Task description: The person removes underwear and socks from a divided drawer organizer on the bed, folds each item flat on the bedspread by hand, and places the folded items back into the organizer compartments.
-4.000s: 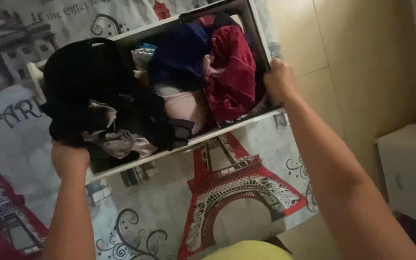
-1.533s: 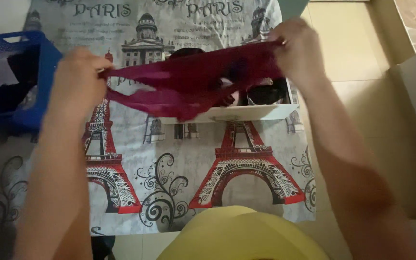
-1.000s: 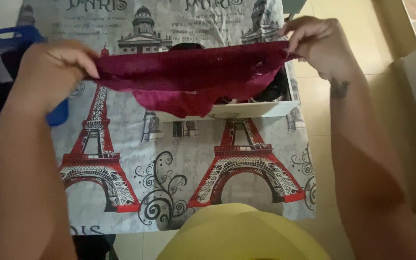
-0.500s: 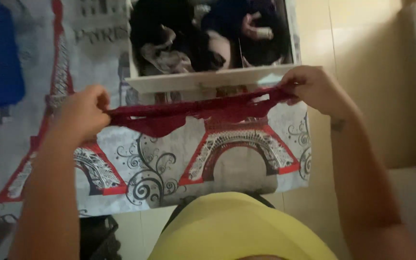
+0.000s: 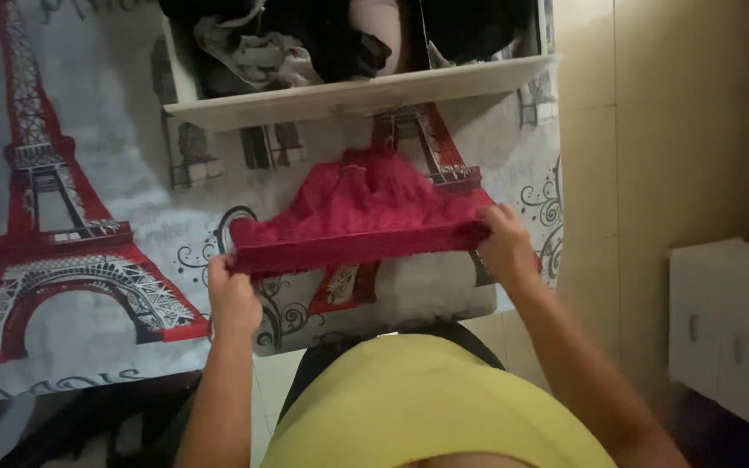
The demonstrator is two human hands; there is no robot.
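A dark red lace garment lies spread flat on a printed cloth with red tower pictures. My left hand pinches its near left corner and my right hand pinches its near right corner, both at the waistband edge. Just beyond the garment stands a white drawer filled with dark and pale clothes. My yellow shirt fills the bottom of the view.
A small white cabinet stands on the floor at the right. Beige floor tiles run along the right of the cloth. Dark fabric lies under the cloth's near left edge.
Both hands have lowered the red garment from mid-air onto the cloth, in front of the drawer, and spread it flat. The view has tilted down, so the blue basket is out of sight.
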